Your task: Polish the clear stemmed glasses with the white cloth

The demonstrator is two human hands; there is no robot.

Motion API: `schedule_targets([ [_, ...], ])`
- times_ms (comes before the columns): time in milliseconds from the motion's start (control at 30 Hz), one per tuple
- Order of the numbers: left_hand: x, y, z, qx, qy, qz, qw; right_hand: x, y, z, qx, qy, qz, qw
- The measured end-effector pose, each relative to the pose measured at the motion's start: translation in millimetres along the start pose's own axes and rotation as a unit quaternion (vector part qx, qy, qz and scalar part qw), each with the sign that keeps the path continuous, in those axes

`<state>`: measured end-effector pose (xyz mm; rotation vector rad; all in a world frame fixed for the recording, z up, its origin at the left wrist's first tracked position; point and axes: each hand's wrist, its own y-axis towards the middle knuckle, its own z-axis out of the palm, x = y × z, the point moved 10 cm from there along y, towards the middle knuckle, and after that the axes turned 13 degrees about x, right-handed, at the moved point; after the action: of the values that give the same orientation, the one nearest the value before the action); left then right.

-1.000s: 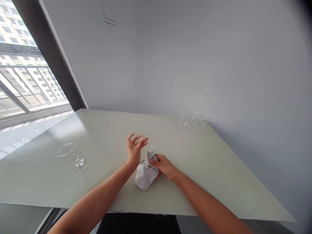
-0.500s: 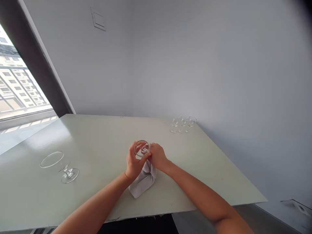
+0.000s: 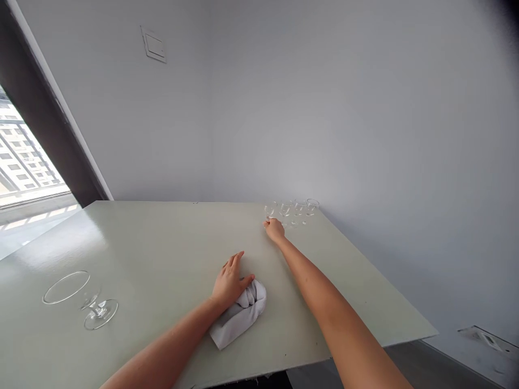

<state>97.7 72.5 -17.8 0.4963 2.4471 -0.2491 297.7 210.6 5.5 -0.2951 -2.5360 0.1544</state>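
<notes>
My right hand (image 3: 275,230) reaches to the back of the table, its fingers closed round the stem or foot of a stemmed glass (image 3: 270,209). That glass stands upright at the left end of a row of similar glasses (image 3: 299,207); its foot is hidden by the hand. Nearer to me, my left hand (image 3: 229,281) is open, fingers spread, with nothing in it. It is just above or touching a folded pale grey cloth (image 3: 239,323). A larger stemmed glass (image 3: 97,310) with a wide rim stands on the left of the table.
The pale glossy table (image 3: 162,243) meets a grey wall (image 3: 324,108) at the back and has a slanting right edge. A window (image 3: 24,151) with a dark frame is on the left. A socket (image 3: 488,340) sits low on the right wall.
My right hand has moved forward with the small glass to the row at the back. My left hand has let go of that glass and opened by the cloth. The view has shifted slightly.
</notes>
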Motion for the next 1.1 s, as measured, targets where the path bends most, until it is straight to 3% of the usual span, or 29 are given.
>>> schedule_targets([
  [333, 1.9, -1.1, -3.2, -0.010, -0.021, 0.008, 1.000, -20.8, 22.2, -2.6, -0.010, 0.059, 0.034, 0.998],
  [433, 1.5, -1.4, -4.9, -0.014, -0.026, 0.012, 0.999, -24.9, 13.4, -8.0, -0.008, 0.075, 0.035, 0.997],
  [567, 3.9, -1.6, -9.3, -0.027, -0.036, -0.002, 0.999, -29.6, -18.8, -7.5, 0.024, 0.097, 0.029, 0.995],
  [667, 4.0, -1.8, -11.9, -0.034, -0.033, -0.013, 0.999, -22.0, -57.0, 12.0, 0.113, 0.107, -0.008, 0.988],
  [733, 3.0, -1.9, -12.2, -0.037, -0.028, -0.014, 0.999, -11.9, -89.6, 38.6, 0.228, 0.102, -0.036, 0.968],
  [833, 4.3, -2.2, -10.9, -0.039, -0.030, -0.020, 0.999, 9.7, -150.0, 86.1, 0.440, 0.067, -0.100, 0.890],
  [900, 4.9, -3.2, -12.3, -0.049, -0.044, -0.020, 0.998, 21.9, -176.8, 102.1, 0.498, 0.062, -0.139, 0.854],
  [1000, -4.1, -11.3, -32.0, -0.114, -0.085, 0.017, 0.990, 32.2, -174.2, 102.7, 0.436, 0.134, -0.165, 0.875],
  [1100, -34.3, -40.1, -76.0, -0.236, -0.110, 0.131, 0.957, 27.2, -154.4, 95.6, 0.351, 0.249, -0.159, 0.888],
])
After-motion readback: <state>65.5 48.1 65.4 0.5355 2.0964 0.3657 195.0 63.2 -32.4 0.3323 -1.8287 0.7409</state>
